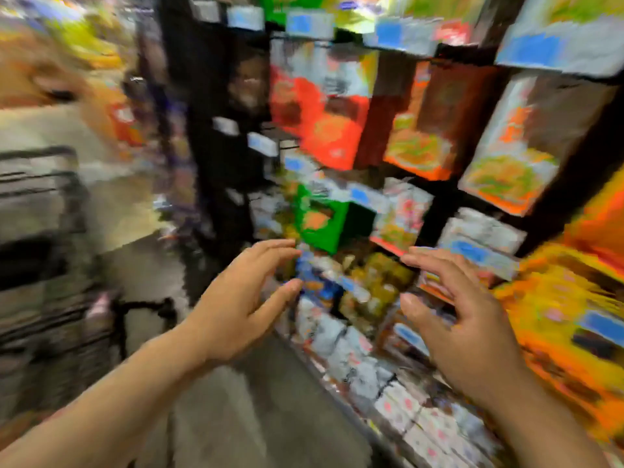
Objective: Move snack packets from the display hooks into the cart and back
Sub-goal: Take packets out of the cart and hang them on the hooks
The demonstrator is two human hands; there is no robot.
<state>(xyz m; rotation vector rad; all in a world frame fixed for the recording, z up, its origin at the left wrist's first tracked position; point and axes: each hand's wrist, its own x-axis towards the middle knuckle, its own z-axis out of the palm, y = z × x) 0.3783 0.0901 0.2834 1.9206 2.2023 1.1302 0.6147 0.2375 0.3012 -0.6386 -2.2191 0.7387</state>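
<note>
Nearest the camera, both bare forearms reached forward over the grey floor, and both hands were empty. The left hand point(241, 300) was spread, fingers fanned and thumb apart, its fingertips just short of a small blue packet point(312, 276) low in the display. The right hand point(462, 319) was likewise wide open, palm turned inward toward the left, touching nothing that could be made out. Between and beyond the hands, low on the right, lay rows of pale packets point(341, 336) and dark yellowish packets point(378, 282) on the display. Farther up hung a green packet point(319, 217), then larger red packets point(320, 113) and orange-edged packets point(418, 130) under blue-and-white price tags point(398, 33); heavy motion blur hid the hooks themselves and all print. The cart point(40, 214) stood well apart at the near left, a dark wire frame, and whether it held anything could not be told. By appearance the packets would be light, soft film bags, crinkly and somewhat slippery, with contents likely to crush under a hard squeeze. The sensible hold would be a light pinch at the top seam near the hang hole, drawing the bag straight off its hook rather than tearing downward.
</note>
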